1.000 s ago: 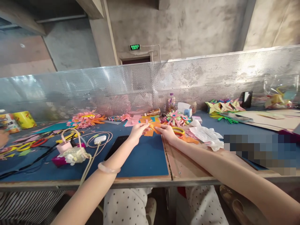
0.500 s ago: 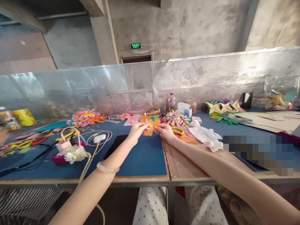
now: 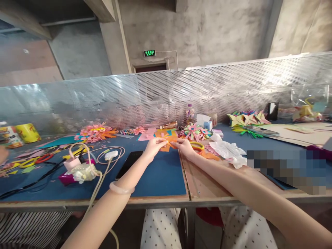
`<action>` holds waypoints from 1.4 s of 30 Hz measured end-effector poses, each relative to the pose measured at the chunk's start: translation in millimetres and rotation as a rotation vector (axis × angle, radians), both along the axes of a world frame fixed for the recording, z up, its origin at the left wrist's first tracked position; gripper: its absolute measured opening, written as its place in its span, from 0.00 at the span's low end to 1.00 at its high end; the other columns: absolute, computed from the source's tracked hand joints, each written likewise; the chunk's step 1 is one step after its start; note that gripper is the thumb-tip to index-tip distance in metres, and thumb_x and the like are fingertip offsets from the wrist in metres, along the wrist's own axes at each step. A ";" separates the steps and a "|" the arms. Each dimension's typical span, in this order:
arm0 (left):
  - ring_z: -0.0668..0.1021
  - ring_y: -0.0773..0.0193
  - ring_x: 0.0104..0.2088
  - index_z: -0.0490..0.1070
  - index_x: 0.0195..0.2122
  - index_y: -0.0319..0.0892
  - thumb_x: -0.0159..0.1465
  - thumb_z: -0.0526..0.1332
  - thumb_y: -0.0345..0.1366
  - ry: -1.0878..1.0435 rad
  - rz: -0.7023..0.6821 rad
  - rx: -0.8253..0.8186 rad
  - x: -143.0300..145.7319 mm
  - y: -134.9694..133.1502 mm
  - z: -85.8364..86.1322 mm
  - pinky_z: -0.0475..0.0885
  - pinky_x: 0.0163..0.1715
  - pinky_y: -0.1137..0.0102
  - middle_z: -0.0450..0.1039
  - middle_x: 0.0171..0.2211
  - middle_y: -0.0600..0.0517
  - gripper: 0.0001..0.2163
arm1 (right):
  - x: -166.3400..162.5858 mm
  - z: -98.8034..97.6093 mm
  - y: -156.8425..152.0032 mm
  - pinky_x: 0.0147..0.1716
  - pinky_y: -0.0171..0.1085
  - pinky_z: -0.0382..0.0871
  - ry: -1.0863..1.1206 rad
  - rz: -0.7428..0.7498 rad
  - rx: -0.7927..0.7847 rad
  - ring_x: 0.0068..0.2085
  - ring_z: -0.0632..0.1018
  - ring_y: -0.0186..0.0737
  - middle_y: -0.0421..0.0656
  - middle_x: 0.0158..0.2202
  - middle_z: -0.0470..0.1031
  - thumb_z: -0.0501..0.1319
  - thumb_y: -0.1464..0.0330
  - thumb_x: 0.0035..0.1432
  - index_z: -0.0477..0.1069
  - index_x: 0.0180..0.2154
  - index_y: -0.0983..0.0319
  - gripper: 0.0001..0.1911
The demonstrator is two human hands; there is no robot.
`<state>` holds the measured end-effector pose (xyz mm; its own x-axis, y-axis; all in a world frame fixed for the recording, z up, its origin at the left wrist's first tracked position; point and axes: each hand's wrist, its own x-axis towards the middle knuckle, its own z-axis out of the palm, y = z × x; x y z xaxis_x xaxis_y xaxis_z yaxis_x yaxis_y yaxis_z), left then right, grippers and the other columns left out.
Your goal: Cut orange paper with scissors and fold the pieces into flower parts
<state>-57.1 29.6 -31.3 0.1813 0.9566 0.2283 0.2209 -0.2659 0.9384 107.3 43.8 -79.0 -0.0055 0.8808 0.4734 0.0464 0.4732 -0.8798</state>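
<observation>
Between my two hands, over the blue table top (image 3: pixel 163 176), is a small piece of orange paper (image 3: pixel 171 139). My left hand (image 3: pixel 155 147) pinches its left side with closed fingers. On the other side my right hand (image 3: pixel 184 147) grips it, fingers bent together. Behind the hands lie loose sheets of coloured paper (image 3: pixel 150 133), pink and orange. Yellow-handled scissors (image 3: pixel 197 146) rest just right of my right hand, beside a paper flower (image 3: pixel 193 131) in several colours.
A black phone (image 3: pixel 129 165) and a white charger with cables (image 3: pixel 111 154) lie left of my left arm. Crumpled white tissue (image 3: pixel 227 150) lies to the right. Pink paper flowers (image 3: pixel 94 133), a bottle (image 3: pixel 190 112) and a perforated metal screen (image 3: pixel 145 93) stand behind.
Both hands still hold the orange paper, which now shows flatter and slightly lower between the fingers. My legs under the table have moved apart. A person's hand at the far left has shifted.
</observation>
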 end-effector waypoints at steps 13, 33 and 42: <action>0.77 0.62 0.33 0.70 0.34 0.36 0.56 0.60 0.35 0.031 -0.020 -0.006 5.5 -2.1 -1.2 0.67 0.25 0.75 0.76 0.32 0.46 0.08 | 6.0 -1.8 -0.1 0.27 0.35 0.62 -0.096 -0.030 0.016 0.28 0.71 0.38 0.41 0.22 0.73 0.62 0.54 0.43 0.75 0.26 0.64 0.19; 0.78 0.65 0.28 0.70 0.33 0.36 0.54 0.62 0.32 0.113 -0.109 -0.013 6.2 4.9 -3.5 0.69 0.26 0.73 0.76 0.29 0.47 0.07 | 15.4 11.9 -12.3 0.25 0.33 0.60 -0.186 0.095 -0.125 0.24 0.69 0.33 0.41 0.23 0.72 0.63 0.61 0.43 0.75 0.28 0.67 0.15; 0.78 0.64 0.29 0.69 0.34 0.37 0.54 0.62 0.35 0.100 -0.121 0.010 2.3 8.3 -7.1 0.69 0.26 0.73 0.76 0.30 0.47 0.08 | 6.6 1.4 -6.3 0.27 0.34 0.62 -0.008 0.086 -0.097 0.26 0.71 0.35 0.42 0.24 0.73 0.63 0.61 0.41 0.74 0.28 0.67 0.15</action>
<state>-54.8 37.9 -38.5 0.3171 0.9243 0.2125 0.2787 -0.3050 0.9107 113.9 37.5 -77.5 -0.0864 0.9185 0.3859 0.0169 0.3886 -0.9213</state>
